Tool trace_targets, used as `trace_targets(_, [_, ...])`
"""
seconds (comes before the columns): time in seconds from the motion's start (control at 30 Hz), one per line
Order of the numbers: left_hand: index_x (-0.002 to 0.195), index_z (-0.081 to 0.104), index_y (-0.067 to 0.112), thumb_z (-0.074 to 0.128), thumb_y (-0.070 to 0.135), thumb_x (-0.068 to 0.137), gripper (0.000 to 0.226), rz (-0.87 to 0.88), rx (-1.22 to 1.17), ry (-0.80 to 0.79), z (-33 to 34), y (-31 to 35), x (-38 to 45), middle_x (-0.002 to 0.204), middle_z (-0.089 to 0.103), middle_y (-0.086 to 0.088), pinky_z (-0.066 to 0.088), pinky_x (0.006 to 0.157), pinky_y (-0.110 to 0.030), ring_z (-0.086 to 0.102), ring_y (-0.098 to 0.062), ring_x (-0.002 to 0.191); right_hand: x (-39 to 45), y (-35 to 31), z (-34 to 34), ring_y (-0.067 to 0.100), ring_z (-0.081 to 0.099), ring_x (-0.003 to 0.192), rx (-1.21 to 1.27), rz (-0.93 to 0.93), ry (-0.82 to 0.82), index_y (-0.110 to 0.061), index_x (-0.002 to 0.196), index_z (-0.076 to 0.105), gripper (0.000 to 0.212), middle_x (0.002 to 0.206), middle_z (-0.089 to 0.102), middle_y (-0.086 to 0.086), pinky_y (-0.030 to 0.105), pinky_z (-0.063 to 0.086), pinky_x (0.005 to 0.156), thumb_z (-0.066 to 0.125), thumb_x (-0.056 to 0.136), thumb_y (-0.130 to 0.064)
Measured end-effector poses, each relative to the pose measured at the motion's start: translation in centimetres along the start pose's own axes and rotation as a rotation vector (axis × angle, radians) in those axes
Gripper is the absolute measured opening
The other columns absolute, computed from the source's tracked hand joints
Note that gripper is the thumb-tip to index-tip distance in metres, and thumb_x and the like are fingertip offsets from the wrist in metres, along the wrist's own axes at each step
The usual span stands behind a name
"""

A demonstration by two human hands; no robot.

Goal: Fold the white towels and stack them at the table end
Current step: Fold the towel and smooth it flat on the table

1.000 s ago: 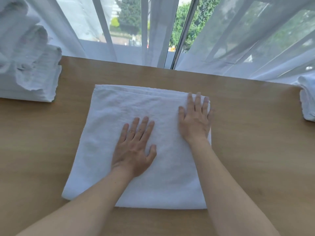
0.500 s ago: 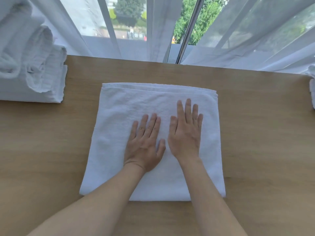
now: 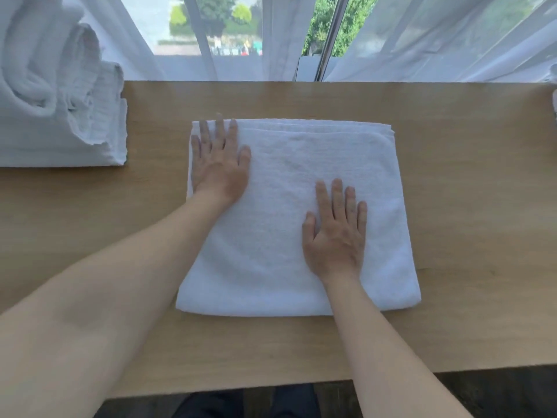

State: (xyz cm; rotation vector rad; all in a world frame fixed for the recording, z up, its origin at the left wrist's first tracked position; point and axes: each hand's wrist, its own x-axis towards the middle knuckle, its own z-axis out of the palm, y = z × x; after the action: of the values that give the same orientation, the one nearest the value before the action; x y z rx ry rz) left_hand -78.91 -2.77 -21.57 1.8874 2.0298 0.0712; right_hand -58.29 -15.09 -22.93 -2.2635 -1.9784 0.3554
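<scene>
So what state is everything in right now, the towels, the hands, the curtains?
Towel: folded, flat on the table, both hands on it.
Left hand: open, palm down at the towel's far left corner.
Right hand: open, palm down on the towel's right half.
Towel pile: loose and crumpled, at the table's left end.
Curtains: sheer, drawn, parted in the middle.

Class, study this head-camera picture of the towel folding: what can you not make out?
- Pile of towels, head view: cut off by the left edge; count unclear.
- White cloth: only a sliver shows at the right edge.
- Folded towel: both flat hands cover parts; layer count hidden.
</scene>
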Motion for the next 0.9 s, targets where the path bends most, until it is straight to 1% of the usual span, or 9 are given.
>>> trace_targets(0.1, [0.16, 0.018, 0.022, 0.021, 0.041, 0.104, 0.06, 0.297, -0.051, 0.017, 2.4, 3.7, -8.1, 0.169, 0.006, -0.004, -0.006, 0.125, -0.042, -0.001, -0.027, 0.156, 0.1, 0.0, -0.1, 0.021, 0.001, 0.155, 0.001, 0.01, 0.006, -0.03, 0.16, 0.012, 0.06, 0.168, 0.008, 0.001, 0.046, 0.001, 0.125, 0.028, 0.103, -0.04])
trace_targets(0.17, [0.159, 0.023, 0.025, 0.024, 0.042, 0.103, 0.058, 0.407, 0.024, -0.032, 4.6, 4.2, -14.0, 0.168, 0.012, -0.003, 0.003, 0.126, -0.046, 0.007, -0.028, 0.156, 0.1, 0.1, 0.0, 0.021, 0.001, 0.155, 0.009, 0.007, 0.021, -0.03, 0.16, 0.014, 0.059, 0.168, 0.009, 0.001, 0.046, 0.001, 0.125, 0.028, 0.103, -0.038])
trace_targets(0.33, [0.16, 0.011, 0.033, 0.022, 0.053, 0.101, 0.064, 0.351, 0.141, -0.039, 4.7, -1.4, -14.5, 0.169, 0.004, 0.004, 0.0, 0.125, -0.045, 0.001, -0.023, 0.156, 0.1, 0.3, 0.0, 0.02, 0.006, 0.155, 0.051, -0.009, 0.044, -0.029, 0.159, 0.02, 0.056, 0.167, 0.014, 0.001, 0.044, 0.001, 0.125, 0.032, 0.105, -0.034])
trace_targets(0.5, [0.16, -0.01, 0.031, 0.004, 0.054, 0.1, 0.066, 0.078, 0.156, -0.052, 2.4, -5.4, -11.5, 0.165, -0.024, 0.006, -0.021, 0.121, -0.037, -0.03, -0.016, 0.149, -1.1, 0.1, -1.1, 0.02, 0.002, 0.155, 0.144, -0.07, 0.01, -0.02, 0.16, 0.017, 0.058, 0.168, 0.009, 0.003, 0.044, -0.003, 0.125, 0.029, 0.105, -0.032])
trace_targets(0.57, [0.161, -0.004, 0.021, 0.007, 0.048, 0.102, 0.065, 0.14, 0.15, -0.003, 2.8, -3.3, -13.0, 0.167, -0.018, 0.0, -0.022, 0.12, -0.038, -0.026, -0.019, 0.151, -2.8, -0.7, -1.1, 0.023, 0.009, 0.155, 0.171, -0.165, 0.045, -0.018, 0.159, 0.024, 0.056, 0.167, 0.015, 0.004, 0.045, 0.0, 0.126, 0.027, 0.105, -0.033])
trace_targets(0.63, [0.161, 0.005, 0.021, 0.017, 0.044, 0.104, 0.063, 0.248, 0.08, 0.024, 4.4, -0.8, -16.1, 0.169, -0.006, -0.002, -0.013, 0.124, -0.04, -0.015, -0.022, 0.154, -5.0, -0.9, -0.5, 0.023, 0.01, 0.155, 0.141, -0.245, -0.01, -0.022, 0.159, 0.025, 0.057, 0.167, 0.016, 0.004, 0.046, 0.003, 0.125, 0.025, 0.104, -0.037])
trace_targets(0.73, [0.162, 0.006, 0.029, 0.02, 0.046, 0.104, 0.062, 0.288, 0.123, -0.028, 6.2, -0.1, -18.6, 0.17, -0.002, 0.001, -0.005, 0.125, -0.043, -0.011, -0.02, 0.155, -6.2, 2.4, 0.0, 0.017, -0.006, 0.155, -0.019, -0.322, -0.151, -0.033, 0.16, 0.011, 0.059, 0.169, -0.001, -0.002, 0.043, -0.006, 0.125, 0.02, 0.104, -0.046])
trace_targets(0.8, [0.162, 0.004, 0.031, 0.02, 0.048, 0.103, 0.063, 0.267, 0.152, -0.018, 6.3, -0.3, -18.6, 0.17, -0.004, 0.002, -0.006, 0.125, -0.042, -0.012, -0.019, 0.155, -5.5, 6.3, -0.7, 0.013, -0.013, 0.154, -0.092, -0.269, -0.169, -0.038, 0.159, 0.002, 0.06, 0.168, -0.008, -0.006, 0.042, -0.009, 0.124, 0.015, 0.102, -0.052])
trace_targets(0.9, [0.161, -0.001, 0.032, 0.015, 0.05, 0.102, 0.064, 0.268, 0.164, -0.038, 6.0, 0.1, -18.5, 0.169, -0.01, 0.004, -0.01, 0.124, -0.041, -0.02, -0.018, 0.153, -4.5, 10.7, -2.6, 0.017, -0.012, 0.154, -0.136, 0.046, -0.156, -0.033, 0.16, -0.005, 0.067, 0.168, -0.01, -0.003, 0.046, -0.006, 0.124, 0.003, 0.098, -0.058])
